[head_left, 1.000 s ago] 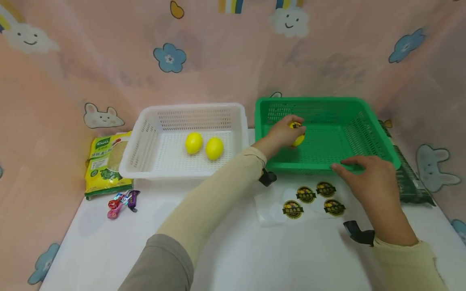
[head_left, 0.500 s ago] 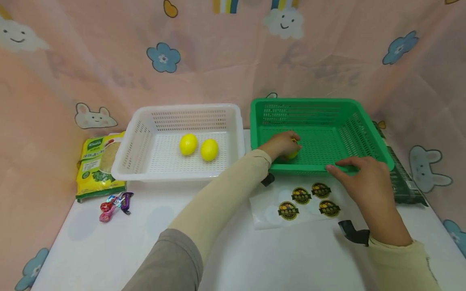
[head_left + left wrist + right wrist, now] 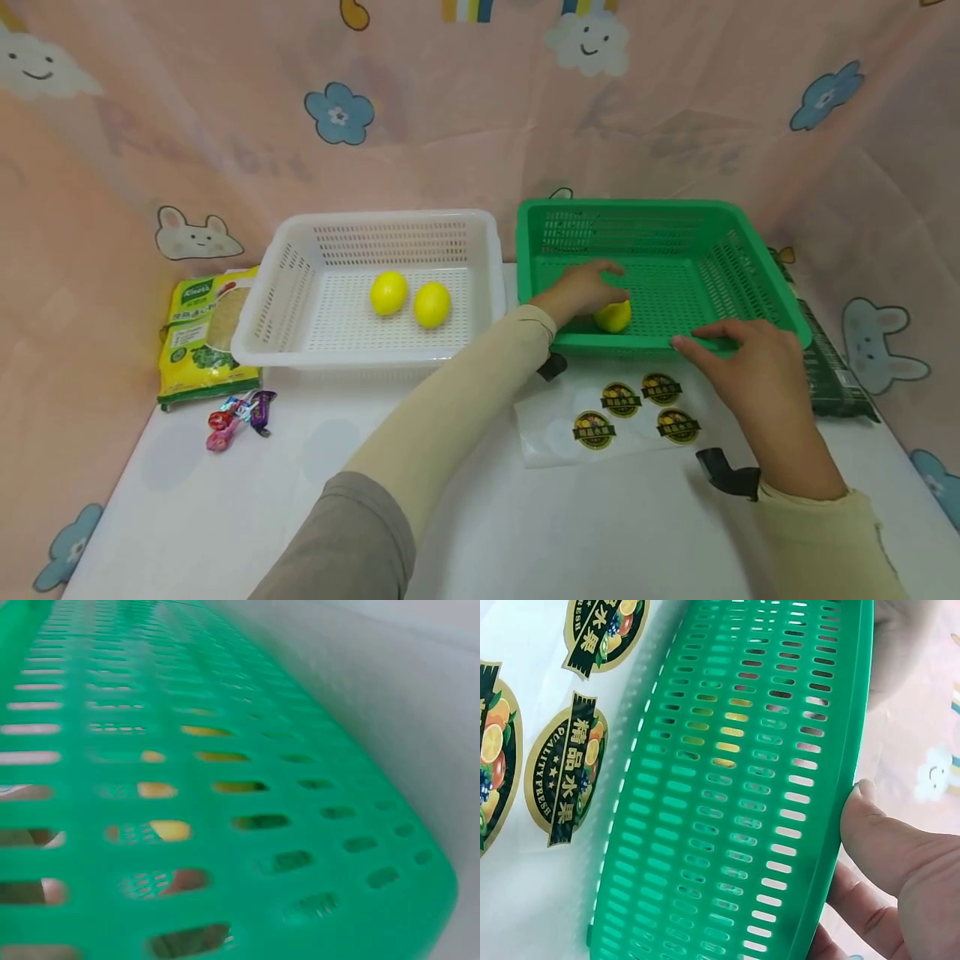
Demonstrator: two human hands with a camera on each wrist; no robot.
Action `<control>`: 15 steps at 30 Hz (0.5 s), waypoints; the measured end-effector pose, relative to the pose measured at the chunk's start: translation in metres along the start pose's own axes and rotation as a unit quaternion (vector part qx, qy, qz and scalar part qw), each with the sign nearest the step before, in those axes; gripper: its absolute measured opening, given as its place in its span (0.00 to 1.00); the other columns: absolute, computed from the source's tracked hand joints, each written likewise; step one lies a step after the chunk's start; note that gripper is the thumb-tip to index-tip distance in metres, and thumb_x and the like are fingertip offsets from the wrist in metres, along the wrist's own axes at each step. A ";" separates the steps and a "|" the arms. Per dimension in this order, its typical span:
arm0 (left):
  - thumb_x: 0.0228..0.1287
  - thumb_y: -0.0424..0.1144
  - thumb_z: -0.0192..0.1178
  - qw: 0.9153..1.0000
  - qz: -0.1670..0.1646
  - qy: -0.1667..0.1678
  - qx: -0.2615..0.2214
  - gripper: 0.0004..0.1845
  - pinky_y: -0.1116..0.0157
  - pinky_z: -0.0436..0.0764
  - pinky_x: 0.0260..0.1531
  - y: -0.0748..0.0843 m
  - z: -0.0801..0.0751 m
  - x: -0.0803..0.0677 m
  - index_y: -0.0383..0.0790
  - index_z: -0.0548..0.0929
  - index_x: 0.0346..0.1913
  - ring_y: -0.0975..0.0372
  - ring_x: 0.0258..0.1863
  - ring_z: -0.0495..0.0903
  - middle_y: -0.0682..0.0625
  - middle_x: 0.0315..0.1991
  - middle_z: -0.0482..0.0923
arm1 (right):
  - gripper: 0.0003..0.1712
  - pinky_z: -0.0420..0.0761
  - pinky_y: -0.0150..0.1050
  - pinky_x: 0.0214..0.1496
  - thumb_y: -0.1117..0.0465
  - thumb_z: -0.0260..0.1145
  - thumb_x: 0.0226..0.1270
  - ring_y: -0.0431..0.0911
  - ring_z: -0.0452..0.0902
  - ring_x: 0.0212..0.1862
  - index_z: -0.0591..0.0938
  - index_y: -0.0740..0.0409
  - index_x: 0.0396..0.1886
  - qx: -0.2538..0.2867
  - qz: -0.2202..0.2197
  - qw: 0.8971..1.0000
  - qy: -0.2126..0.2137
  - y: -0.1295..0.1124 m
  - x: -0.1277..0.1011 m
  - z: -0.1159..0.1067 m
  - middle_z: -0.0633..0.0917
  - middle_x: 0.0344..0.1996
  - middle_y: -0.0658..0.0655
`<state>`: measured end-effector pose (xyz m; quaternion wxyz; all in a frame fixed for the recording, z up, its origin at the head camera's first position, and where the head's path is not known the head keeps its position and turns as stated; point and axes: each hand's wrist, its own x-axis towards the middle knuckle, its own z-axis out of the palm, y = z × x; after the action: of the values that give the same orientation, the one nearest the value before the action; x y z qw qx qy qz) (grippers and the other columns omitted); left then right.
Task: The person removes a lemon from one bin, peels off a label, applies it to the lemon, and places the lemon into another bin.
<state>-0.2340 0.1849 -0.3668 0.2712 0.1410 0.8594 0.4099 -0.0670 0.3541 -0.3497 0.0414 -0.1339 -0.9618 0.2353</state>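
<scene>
A lemon (image 3: 613, 317) lies on the floor of the green basket (image 3: 663, 343), close to its near wall. My left hand (image 3: 583, 292) reaches in over that wall, fingers spread apart just above and beside the lemon. In the left wrist view, yellow shows through slots in the green basket wall (image 3: 247, 922). My right hand (image 3: 757, 367) pinches the near rim of the basket; in the right wrist view the thumb (image 3: 889, 847) is on one side of the rim and fingers are on the other. Two more lemons (image 3: 432, 305) lie in the white basket (image 3: 360, 360).
A transparent sheet of round stickers (image 3: 555, 450) lies before the green basket. Wrapped candies (image 3: 238, 417) and a yellow Knorr bag (image 3: 198, 342) are at the left. A dark green packet (image 3: 843, 379) stands right of the green basket, and a patterned cloth (image 3: 465, 125) hangs behind.
My left hand has lowered the stickered lemon into the green basket and let go of it, its fingers now spread. The right hand keeps its hold on the rim.
</scene>
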 end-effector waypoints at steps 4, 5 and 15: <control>0.76 0.47 0.67 0.997 0.033 0.003 -0.067 0.25 0.62 0.87 0.41 0.003 -0.011 -0.013 0.59 0.77 0.73 0.60 0.47 0.82 0.53 0.79 0.66 | 0.35 0.63 0.79 0.61 0.38 0.67 0.76 0.83 0.56 0.67 0.84 0.65 0.62 0.001 0.000 1.000 -0.001 -0.002 0.001 -0.001 0.73 0.64 0.81; 0.76 0.46 0.67 0.995 0.042 0.004 -0.087 0.25 0.62 0.87 0.42 0.003 -0.014 -0.017 0.58 0.78 0.72 0.59 0.49 0.82 0.53 0.79 0.65 | 0.35 0.63 0.79 0.60 0.38 0.67 0.76 0.83 0.56 0.67 0.84 0.64 0.62 0.002 0.000 1.000 -0.001 -0.002 0.002 -0.001 0.73 0.64 0.81; 0.77 0.49 0.66 0.982 0.150 0.047 -0.106 0.25 0.57 0.80 0.60 -0.016 -0.044 -0.075 0.57 0.79 0.73 0.54 0.66 0.77 0.51 0.80 0.64 | 0.40 0.64 0.79 0.60 0.33 0.64 0.76 0.83 0.53 0.70 0.83 0.63 0.66 -0.001 0.015 1.000 -0.012 0.002 0.002 0.001 0.71 0.68 0.81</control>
<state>-0.1990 0.1128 -0.3305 0.1794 0.2195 0.7916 0.5413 -0.0686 0.3555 -0.3512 0.0258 -0.1459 -0.9603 0.2362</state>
